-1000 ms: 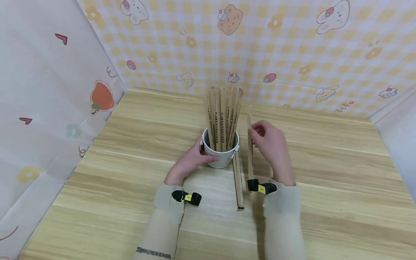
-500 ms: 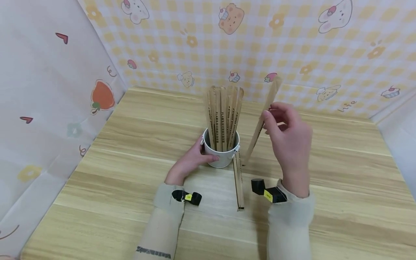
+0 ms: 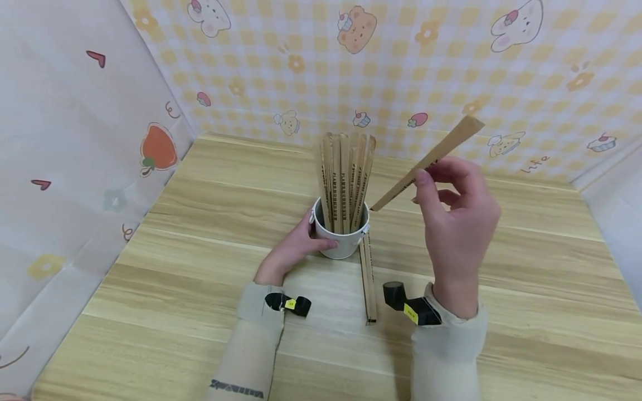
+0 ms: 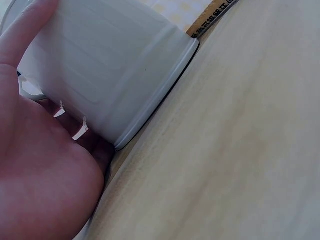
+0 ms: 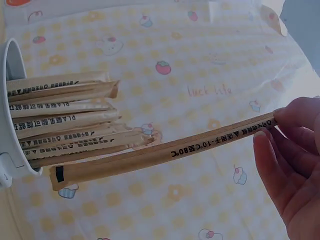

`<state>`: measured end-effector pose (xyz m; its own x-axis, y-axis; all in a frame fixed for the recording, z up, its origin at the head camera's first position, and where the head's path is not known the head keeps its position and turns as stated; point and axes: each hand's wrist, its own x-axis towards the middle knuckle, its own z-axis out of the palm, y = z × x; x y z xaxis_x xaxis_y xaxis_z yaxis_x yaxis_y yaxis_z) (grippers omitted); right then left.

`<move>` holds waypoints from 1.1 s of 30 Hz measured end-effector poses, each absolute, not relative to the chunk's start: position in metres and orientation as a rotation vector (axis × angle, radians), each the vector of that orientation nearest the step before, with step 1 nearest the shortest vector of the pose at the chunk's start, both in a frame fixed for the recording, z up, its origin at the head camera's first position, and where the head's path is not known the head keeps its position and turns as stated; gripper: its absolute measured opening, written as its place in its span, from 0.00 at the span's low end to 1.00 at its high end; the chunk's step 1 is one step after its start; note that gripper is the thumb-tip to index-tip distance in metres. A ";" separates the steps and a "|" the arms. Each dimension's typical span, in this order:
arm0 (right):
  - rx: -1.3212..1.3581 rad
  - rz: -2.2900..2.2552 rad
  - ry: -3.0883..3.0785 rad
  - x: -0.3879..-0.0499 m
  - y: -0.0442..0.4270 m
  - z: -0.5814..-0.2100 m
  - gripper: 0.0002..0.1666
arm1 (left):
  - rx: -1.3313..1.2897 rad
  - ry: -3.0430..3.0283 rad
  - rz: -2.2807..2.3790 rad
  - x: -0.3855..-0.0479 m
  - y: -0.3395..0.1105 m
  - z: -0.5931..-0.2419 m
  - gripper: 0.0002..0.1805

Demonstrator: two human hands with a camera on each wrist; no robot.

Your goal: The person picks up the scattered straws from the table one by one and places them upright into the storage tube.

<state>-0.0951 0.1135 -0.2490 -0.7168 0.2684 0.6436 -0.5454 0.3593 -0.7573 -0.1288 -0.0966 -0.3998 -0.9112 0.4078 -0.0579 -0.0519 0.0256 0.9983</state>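
A small white metal bucket (image 3: 341, 247) stands upright on the wood-grain table, holding several straws (image 3: 344, 186) in printed brown paper wrappers. My left hand (image 3: 296, 242) grips the bucket from the left, thumb across its front; the left wrist view shows the bucket's wall (image 4: 110, 65) against the fingers. My right hand (image 3: 458, 206) pinches one wrapped straw (image 3: 426, 161) between thumb and fingers, right of the bucket and above the table. That straw slants, its lower end near the bucket's rim. In the right wrist view the straw's printed wrapper (image 5: 160, 152) shows lengthwise.
Wrapped straws (image 3: 368, 284) lie on the table (image 3: 541, 312) just in front of the bucket, pointing toward me; I cannot tell how many. Behind the table rises a yellow checked backdrop (image 3: 311, 83), and a white patterned sheet (image 3: 75, 167) hangs along the left.
My right hand has lifted the straw from beside the bucket, moved right and tilted it from nearly upright to a slant. The left hand and bucket have stayed put.
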 end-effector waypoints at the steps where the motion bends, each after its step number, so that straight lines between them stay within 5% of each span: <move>1: 0.238 1.430 -1.901 -0.095 0.114 -0.250 0.11 | 0.362 1.977 1.954 -0.129 -0.097 -0.400 0.52; 21: 0.325 1.415 -2.025 -0.092 0.105 -0.243 0.12 | 0.363 1.963 1.958 -0.129 -0.097 -0.400 0.52; 33: 0.285 1.314 -2.234 -0.118 0.112 -0.277 0.13 | 0.371 1.956 1.970 -0.129 -0.097 -0.402 0.53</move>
